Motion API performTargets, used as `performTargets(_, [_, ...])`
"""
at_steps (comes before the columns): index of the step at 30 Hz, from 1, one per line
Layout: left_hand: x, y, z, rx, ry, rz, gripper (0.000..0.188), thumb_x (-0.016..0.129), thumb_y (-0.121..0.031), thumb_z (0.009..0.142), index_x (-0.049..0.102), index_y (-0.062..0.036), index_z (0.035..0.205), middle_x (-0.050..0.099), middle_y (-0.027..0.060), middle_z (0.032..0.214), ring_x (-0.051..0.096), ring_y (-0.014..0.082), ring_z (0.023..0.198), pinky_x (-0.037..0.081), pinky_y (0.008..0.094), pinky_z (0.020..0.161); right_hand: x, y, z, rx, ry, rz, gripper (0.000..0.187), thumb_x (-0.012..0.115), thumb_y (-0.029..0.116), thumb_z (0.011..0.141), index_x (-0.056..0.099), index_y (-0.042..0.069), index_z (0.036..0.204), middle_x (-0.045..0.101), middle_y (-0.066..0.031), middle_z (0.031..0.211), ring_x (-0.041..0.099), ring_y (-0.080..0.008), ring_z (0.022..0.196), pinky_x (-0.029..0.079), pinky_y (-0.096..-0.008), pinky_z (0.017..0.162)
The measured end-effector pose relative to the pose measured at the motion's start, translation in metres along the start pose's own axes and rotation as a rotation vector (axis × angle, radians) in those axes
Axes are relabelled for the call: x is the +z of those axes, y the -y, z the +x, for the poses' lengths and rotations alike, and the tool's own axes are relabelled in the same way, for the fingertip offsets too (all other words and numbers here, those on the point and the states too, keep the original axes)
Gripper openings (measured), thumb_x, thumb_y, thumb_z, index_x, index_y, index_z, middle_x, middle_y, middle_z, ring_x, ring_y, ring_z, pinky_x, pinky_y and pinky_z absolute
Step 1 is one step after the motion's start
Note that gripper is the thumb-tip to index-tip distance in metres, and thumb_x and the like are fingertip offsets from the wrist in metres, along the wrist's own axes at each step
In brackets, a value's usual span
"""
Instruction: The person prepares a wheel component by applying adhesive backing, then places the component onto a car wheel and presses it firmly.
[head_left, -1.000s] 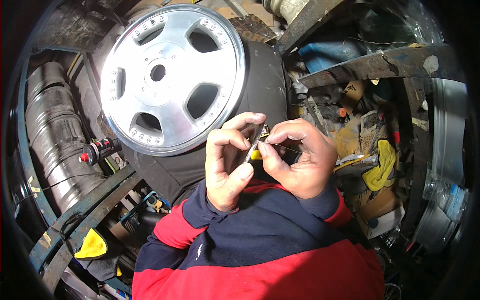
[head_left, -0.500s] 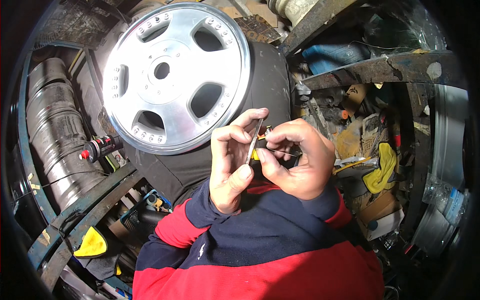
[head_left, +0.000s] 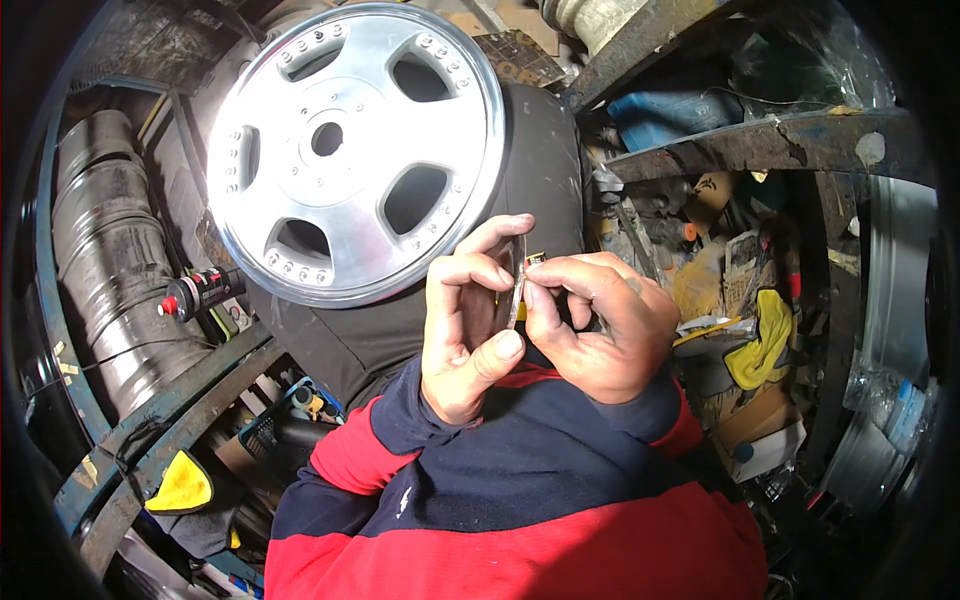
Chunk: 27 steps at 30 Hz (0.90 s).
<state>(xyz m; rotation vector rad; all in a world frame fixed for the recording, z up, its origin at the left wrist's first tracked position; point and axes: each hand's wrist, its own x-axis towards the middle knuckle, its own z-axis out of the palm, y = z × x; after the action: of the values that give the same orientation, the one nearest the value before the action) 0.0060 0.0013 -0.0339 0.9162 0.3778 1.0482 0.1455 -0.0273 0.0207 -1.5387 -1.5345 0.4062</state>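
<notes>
My left hand (head_left: 468,325) is closed on a thin flat metallic piece (head_left: 518,285), held upright and almost edge-on between thumb and fingertips. My right hand (head_left: 605,320) pinches with thumb and forefinger against that piece's right face; whatever lies in the pinch is too small to make out. Something small with yellow and black parts (head_left: 534,260) shows behind the fingertips, mostly hidden. Beyond my hands a polished silver wheel rim (head_left: 340,190) leans over my dark trousers, with several oval openings and rows of bolts.
On the left stand a stack of shiny metal barrels (head_left: 110,220) and a black bottle with a red cap (head_left: 200,292). A yellow and grey glove (head_left: 185,485) hangs by the blue metal frame. Cluttered tools, a yellow cloth (head_left: 762,340) and a rusty beam (head_left: 760,145) fill the right.
My right hand's fingertips have moved up and left from beside the thin piece onto its face. My left hand has tilted slightly; the wheel rim has barely shifted in view.
</notes>
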Motion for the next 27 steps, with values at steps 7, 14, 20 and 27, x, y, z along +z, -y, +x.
performTargets(7, [-0.0006,-0.0009,-0.0003,-0.002,0.018,0.005,0.047,0.071,-0.029,0.086,0.041,-0.0126,0.119,0.029,0.0275,0.145,0.034,0.0351,0.134,0.029,0.0473,0.110,0.0030,-0.0022,-0.0043,0.168,0.026,0.212,0.020,0.075,0.000,0.073,0.064,0.006,0.089,0.064,-0.0034,0.080,0.051,-0.0059,0.050,0.038,-0.0216,0.044])
performTargets(14, [-0.0013,-0.0011,-0.0016,-0.026,0.006,-0.057,0.047,0.070,-0.030,0.087,0.040,-0.0125,0.119,0.030,0.0282,0.145,0.032,0.0369,0.135,0.028,0.0490,0.110,0.0013,-0.0012,-0.0020,0.208,0.068,0.311,0.022,0.074,-0.002,0.074,0.064,0.005,0.093,0.065,-0.0043,0.087,0.049,-0.0024,0.051,0.036,-0.0202,0.042])
performTargets(20, [0.0002,-0.0015,0.0004,-0.018,0.005,-0.046,0.048,0.070,-0.030,0.087,0.040,-0.0125,0.119,0.029,0.0282,0.145,0.034,0.0374,0.135,0.033,0.0488,0.107,0.0030,-0.0051,-0.0030,0.092,0.029,0.272,0.026,0.074,-0.002,0.075,0.066,0.006,0.098,0.065,-0.0046,0.089,0.049,-0.0019,0.052,0.036,-0.0204,0.041])
performTargets(27, [-0.0013,-0.0010,-0.0011,-0.042,0.009,-0.057,0.048,0.071,-0.030,0.087,0.040,-0.0122,0.119,0.030,0.0283,0.144,0.034,0.0377,0.134,0.031,0.0502,0.109,-0.0022,-0.0015,0.0007,0.112,0.064,0.214,0.024,0.074,-0.003,0.074,0.066,0.005,0.095,0.065,-0.0057,0.090,0.051,-0.0036,0.051,0.038,-0.0215,0.042])
